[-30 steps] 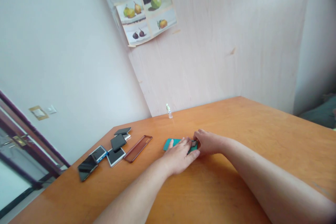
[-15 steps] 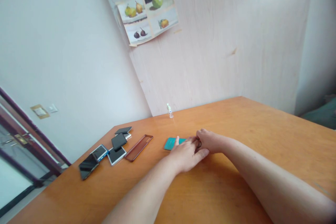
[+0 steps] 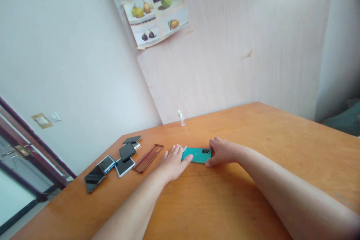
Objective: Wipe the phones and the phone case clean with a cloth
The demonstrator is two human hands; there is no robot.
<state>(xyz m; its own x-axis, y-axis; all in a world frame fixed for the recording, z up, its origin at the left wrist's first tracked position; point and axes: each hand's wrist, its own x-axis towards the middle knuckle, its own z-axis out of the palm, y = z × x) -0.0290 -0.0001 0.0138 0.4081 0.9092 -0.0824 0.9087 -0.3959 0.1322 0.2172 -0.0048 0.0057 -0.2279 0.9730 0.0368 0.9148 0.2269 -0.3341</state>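
Observation:
A teal smartphone [image 3: 197, 155] lies on the table with its back and dark camera block facing up. At its right end my right hand [image 3: 222, 152] grips the phone, thumb at the near edge and fingers at the far edge. Over the left end rests my left hand [image 3: 176, 163], fingers stretched out and its thumb on the phone's back. By the left fingertips a small pale bit shows at the phone's corner; I cannot make out what it is.
A reddish see-through phone case [image 3: 148, 158] lies left of my left hand. Further left several phones [image 3: 127, 152] are grouped, some overlapping. A small clear pump bottle [image 3: 181, 119] stands near the wall at the back of the wooden table [image 3: 225, 202].
My left hand has slid left along the phone, from its right end to its left end, uncovering the camera block. My right hand stays at the right end.

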